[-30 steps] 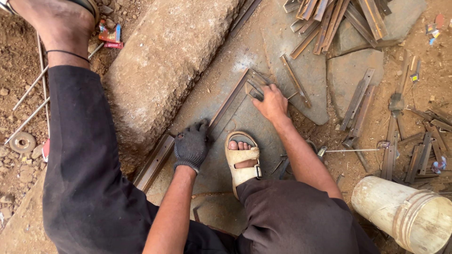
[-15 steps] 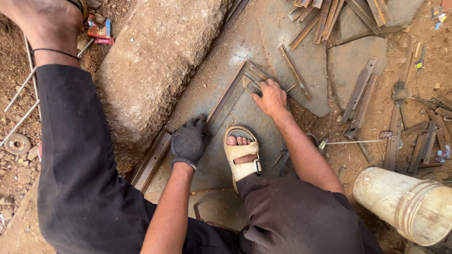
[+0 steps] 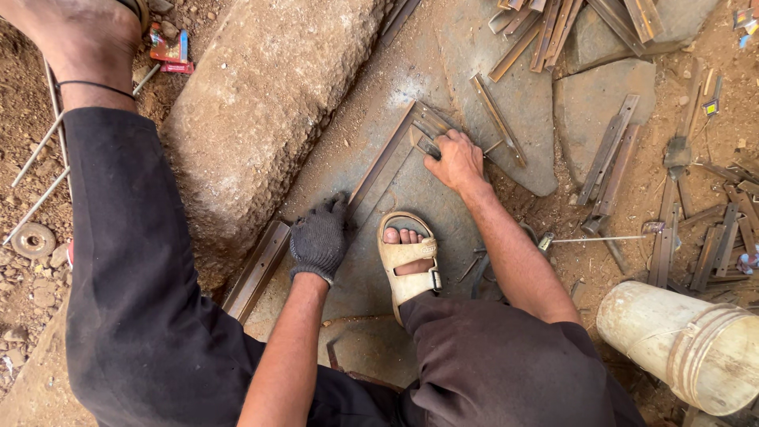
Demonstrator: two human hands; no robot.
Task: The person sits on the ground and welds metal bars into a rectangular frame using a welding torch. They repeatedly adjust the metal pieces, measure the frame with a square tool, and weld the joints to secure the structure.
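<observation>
The person squats over a flat stone slab (image 3: pixel 443 47) on the ground, seen from above. The left hand (image 3: pixel 320 237), in a dark knitted glove, presses down on a long rusty angle-iron bar (image 3: pixel 379 162) that lies diagonally across the slab, running from about 7 o'clock near the left knee up to 1 o'clock. The gloved fingers are bent over the bar's edge, pinning rather than lifting it.

The right hand (image 3: pixel 456 160) is bare and sits at the bar's upper end, toward 12 o'clock from the sandalled foot (image 3: pixel 407 261). Its fingers are curled closed around a short metal piece (image 3: pixel 427 136) laid against the end of the long bar; what exactly lies beneath the palm cannot be made out. A thinner flat strip (image 3: pixel 498 120) lies just beside this hand at its 1 o'clock.

The foot in a tan sandal rests on the slab between the two hands, its toes pointing to 12 o'clock.

At 10 o'clock from the left hand lies a large rough stone block (image 3: pixel 261 103), touching the bar's side. At 4 o'clock from the right hand, a pale plastic bucket (image 3: pixel 688 348) lies on its side. Loose iron offcuts (image 3: pixel 609 154) are scattered over the dirt at 3 o'clock and 1 o'clock.
</observation>
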